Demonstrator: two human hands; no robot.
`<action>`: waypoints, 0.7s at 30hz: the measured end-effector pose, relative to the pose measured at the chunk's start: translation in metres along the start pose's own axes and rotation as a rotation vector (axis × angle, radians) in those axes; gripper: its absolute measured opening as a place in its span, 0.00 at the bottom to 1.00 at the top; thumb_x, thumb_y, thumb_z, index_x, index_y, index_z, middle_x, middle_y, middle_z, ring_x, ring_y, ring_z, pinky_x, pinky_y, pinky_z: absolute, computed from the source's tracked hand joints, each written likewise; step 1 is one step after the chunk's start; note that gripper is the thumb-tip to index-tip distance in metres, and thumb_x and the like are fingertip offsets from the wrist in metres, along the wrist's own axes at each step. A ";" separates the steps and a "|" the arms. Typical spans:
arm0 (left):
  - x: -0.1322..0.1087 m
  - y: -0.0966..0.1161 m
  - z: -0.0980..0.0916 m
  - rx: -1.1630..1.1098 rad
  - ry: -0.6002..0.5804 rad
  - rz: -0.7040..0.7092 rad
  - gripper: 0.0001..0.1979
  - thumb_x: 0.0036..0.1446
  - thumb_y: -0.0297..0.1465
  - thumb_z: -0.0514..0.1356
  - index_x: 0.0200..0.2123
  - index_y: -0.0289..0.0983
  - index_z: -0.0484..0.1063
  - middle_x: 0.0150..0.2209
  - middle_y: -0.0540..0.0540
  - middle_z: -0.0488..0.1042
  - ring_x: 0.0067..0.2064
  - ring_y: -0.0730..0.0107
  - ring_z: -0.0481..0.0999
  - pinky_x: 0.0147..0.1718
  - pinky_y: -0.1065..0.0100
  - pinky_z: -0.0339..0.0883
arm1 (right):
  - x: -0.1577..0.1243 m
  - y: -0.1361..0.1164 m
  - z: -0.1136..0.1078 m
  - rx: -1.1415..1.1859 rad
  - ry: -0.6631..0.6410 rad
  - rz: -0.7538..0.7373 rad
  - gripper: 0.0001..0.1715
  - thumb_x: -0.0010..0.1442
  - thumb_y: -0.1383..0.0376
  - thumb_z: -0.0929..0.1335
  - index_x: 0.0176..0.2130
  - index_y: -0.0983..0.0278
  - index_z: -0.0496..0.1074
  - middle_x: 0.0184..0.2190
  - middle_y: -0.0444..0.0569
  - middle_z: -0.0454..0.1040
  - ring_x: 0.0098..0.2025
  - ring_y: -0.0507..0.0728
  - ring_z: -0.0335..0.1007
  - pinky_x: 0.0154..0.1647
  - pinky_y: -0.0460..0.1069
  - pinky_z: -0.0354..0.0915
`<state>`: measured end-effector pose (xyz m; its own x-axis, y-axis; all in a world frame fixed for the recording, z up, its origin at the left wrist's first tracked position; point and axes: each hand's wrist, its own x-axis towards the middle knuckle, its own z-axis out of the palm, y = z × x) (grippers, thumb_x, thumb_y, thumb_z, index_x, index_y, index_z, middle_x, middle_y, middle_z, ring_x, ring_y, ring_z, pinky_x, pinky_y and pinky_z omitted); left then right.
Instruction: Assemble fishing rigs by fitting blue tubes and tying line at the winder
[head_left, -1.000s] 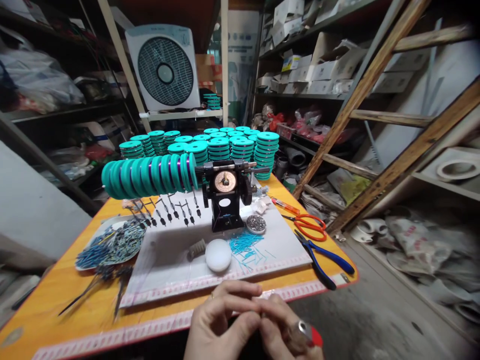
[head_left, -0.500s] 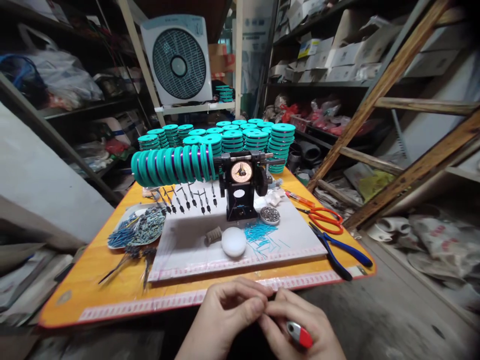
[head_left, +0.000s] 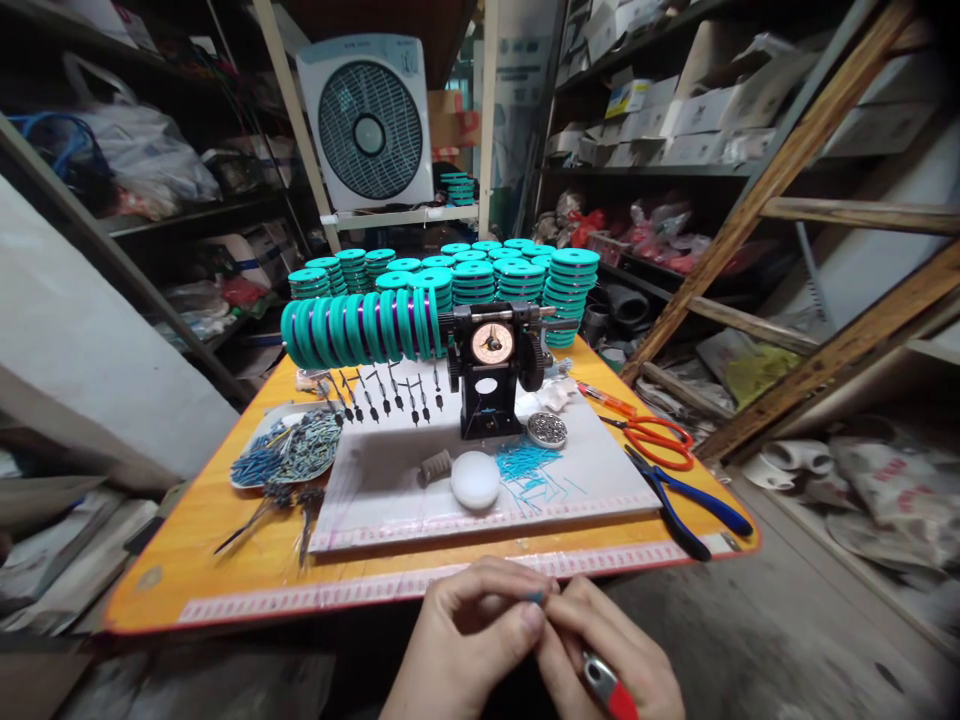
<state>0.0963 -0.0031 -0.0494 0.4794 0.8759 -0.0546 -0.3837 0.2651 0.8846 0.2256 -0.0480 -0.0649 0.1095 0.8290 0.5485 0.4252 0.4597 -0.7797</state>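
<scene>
Both hands meet at the bottom of the view, in front of the near edge of the orange table [head_left: 225,560]. My left hand [head_left: 465,640] pinches a tiny blue piece [head_left: 535,597] between thumb and fingers. My right hand [head_left: 607,655] is closed round a red-handled tool [head_left: 609,688], its fingertips touching the same blue piece. Beyond them a white mat [head_left: 390,490] carries a black winder with a dial [head_left: 491,375], and a row of teal spools [head_left: 360,328] sits on its shaft.
Stacks of teal spools [head_left: 487,275] fill the table's back. On the mat lie a white round lid [head_left: 475,479], blue bits [head_left: 529,468] and a small tin [head_left: 547,429]. Orange scissors [head_left: 652,438] and blue pliers [head_left: 690,505] lie right; a dish of floats [head_left: 289,455] left. A wooden ladder [head_left: 780,170] leans right.
The view has shifted, so the table sits farther right and back in frame. My hands have drawn closer together, and the small blue piece now shows between the fingertips.
</scene>
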 end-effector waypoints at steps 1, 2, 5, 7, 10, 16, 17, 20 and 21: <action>0.000 0.001 -0.001 0.030 -0.003 0.022 0.04 0.52 0.31 0.68 0.33 0.40 0.81 0.40 0.42 0.77 0.44 0.64 0.76 0.47 0.65 0.68 | 0.001 0.001 -0.003 -0.019 -0.037 -0.033 0.16 0.57 0.77 0.67 0.43 0.61 0.71 0.27 0.42 0.66 0.24 0.47 0.66 0.25 0.40 0.63; -0.001 0.001 -0.002 0.052 -0.008 0.038 0.03 0.52 0.31 0.67 0.32 0.41 0.81 0.40 0.43 0.77 0.44 0.65 0.76 0.47 0.66 0.68 | 0.001 0.003 -0.006 -0.028 -0.066 -0.050 0.17 0.57 0.78 0.67 0.44 0.61 0.71 0.27 0.43 0.66 0.25 0.47 0.66 0.25 0.39 0.64; -0.003 0.005 -0.004 0.108 -0.024 0.038 0.03 0.52 0.31 0.67 0.32 0.43 0.81 0.42 0.43 0.74 0.46 0.65 0.75 0.47 0.66 0.69 | 0.002 0.005 -0.014 -0.026 -0.154 -0.038 0.14 0.60 0.76 0.66 0.44 0.62 0.72 0.27 0.44 0.67 0.26 0.48 0.68 0.26 0.40 0.65; -0.006 0.009 -0.004 0.187 0.006 0.041 0.03 0.53 0.32 0.66 0.32 0.41 0.81 0.42 0.43 0.74 0.46 0.65 0.75 0.46 0.67 0.69 | 0.004 0.003 -0.021 -0.055 -0.172 -0.023 0.12 0.61 0.74 0.66 0.43 0.62 0.72 0.27 0.44 0.68 0.26 0.48 0.69 0.27 0.40 0.66; -0.009 0.015 -0.003 0.396 0.075 0.005 0.05 0.53 0.32 0.65 0.31 0.38 0.80 0.36 0.42 0.77 0.40 0.66 0.77 0.42 0.70 0.69 | 0.009 -0.003 -0.030 -0.132 -0.090 -0.027 0.11 0.60 0.71 0.68 0.43 0.61 0.72 0.27 0.43 0.69 0.26 0.48 0.69 0.27 0.40 0.67; -0.013 0.017 0.000 0.497 0.065 -0.118 0.05 0.51 0.29 0.63 0.29 0.34 0.80 0.29 0.43 0.79 0.33 0.66 0.78 0.35 0.70 0.70 | 0.015 -0.005 -0.032 -0.109 -0.118 -0.122 0.08 0.58 0.72 0.69 0.39 0.66 0.78 0.22 0.45 0.66 0.21 0.48 0.67 0.20 0.40 0.65; -0.013 0.016 0.000 0.461 0.066 -0.146 0.05 0.50 0.29 0.64 0.29 0.33 0.80 0.29 0.43 0.79 0.32 0.66 0.78 0.35 0.70 0.70 | 0.015 -0.005 -0.032 -0.106 -0.131 -0.124 0.08 0.57 0.72 0.69 0.38 0.66 0.78 0.22 0.45 0.66 0.21 0.48 0.67 0.20 0.40 0.65; -0.012 0.017 0.002 0.344 0.063 -0.228 0.05 0.49 0.28 0.65 0.30 0.33 0.81 0.29 0.43 0.79 0.32 0.67 0.78 0.34 0.71 0.70 | 0.015 -0.008 -0.031 -0.127 -0.163 -0.141 0.08 0.57 0.73 0.69 0.37 0.67 0.78 0.21 0.45 0.66 0.20 0.48 0.66 0.18 0.40 0.64; -0.012 0.018 0.002 0.310 0.054 -0.245 0.05 0.49 0.28 0.66 0.31 0.34 0.81 0.29 0.43 0.79 0.32 0.67 0.78 0.34 0.72 0.70 | 0.015 -0.010 -0.031 -0.136 -0.165 -0.144 0.08 0.56 0.74 0.69 0.36 0.67 0.78 0.21 0.45 0.66 0.19 0.48 0.66 0.17 0.40 0.63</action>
<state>0.0855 -0.0096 -0.0324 0.4822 0.8236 -0.2985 -0.0028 0.3422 0.9396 0.2505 -0.0502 -0.0396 -0.1041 0.8038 0.5857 0.5442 0.5390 -0.6429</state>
